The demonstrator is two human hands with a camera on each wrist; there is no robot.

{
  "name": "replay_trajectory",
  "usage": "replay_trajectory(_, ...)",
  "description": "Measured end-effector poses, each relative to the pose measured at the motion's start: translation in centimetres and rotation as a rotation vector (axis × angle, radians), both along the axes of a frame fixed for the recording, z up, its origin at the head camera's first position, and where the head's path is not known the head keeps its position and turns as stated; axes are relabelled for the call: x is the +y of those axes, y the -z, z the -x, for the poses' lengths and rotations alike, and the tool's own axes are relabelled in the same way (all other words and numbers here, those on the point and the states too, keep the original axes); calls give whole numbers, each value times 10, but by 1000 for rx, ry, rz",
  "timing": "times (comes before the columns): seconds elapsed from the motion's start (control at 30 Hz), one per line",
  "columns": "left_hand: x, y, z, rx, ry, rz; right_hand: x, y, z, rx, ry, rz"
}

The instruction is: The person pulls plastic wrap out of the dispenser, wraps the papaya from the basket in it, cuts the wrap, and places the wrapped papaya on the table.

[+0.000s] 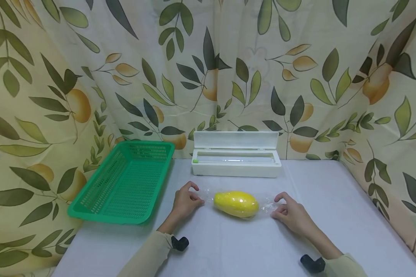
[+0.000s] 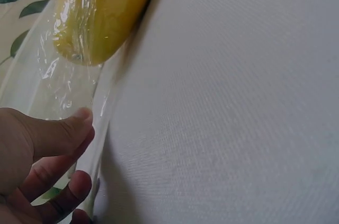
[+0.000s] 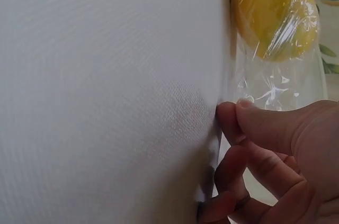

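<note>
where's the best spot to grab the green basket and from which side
Probably the long raised rim of the green perforated plastic basket, taken from its left side. It is shallow and open-topped, and its near left corner hangs past the edge of the white table, so fingers could curl under there. The mesh floor offers no grip.

At the centre of the frame the mango [image 1: 236,203] is bright yellow under clear, glossy film [image 1: 268,206]. The basket [image 1: 124,182] at left is green mesh; the dispenser box [image 1: 235,157] is white. The counter [image 1: 332,215] is pale grey-white. The curtain [image 1: 90,77] is cream, printed with green leaves and orange fruit.
</note>
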State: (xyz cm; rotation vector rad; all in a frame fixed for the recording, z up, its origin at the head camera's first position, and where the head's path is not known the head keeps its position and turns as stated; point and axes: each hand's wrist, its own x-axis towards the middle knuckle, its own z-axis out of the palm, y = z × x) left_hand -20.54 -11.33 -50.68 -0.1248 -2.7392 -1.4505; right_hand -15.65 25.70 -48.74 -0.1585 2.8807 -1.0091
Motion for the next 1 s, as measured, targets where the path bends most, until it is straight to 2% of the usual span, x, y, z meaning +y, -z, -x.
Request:
replay_trajectory(0.17,-6,-1,-3,6,46,-49,8,-5,-1,-32,-1,7)
replay_trajectory(0.37,-16,-8,-5,-46,60,-150,23,-18,4,-67,-24,26)
replay_trajectory(0.53,-20,-16,-8,-56,40,-129,31,-30,8,-29,-25,5)
replay_trajectory(0.67,-18,-23,-11,-7,16,-84,27,-41,12,89,-63,-21)
replay_trajectory(0.8,-6,-35,-16,82,25,-64,14,-56,18,221,-146,-45)
replay_trajectory(0.93,16,-46,-29,164,39,-32,-2,-69,26,272,-258,-39)
replay_trajectory(1.0,29,-49,-36,181,40,-11,-12,-73,30,270,-314,-28)
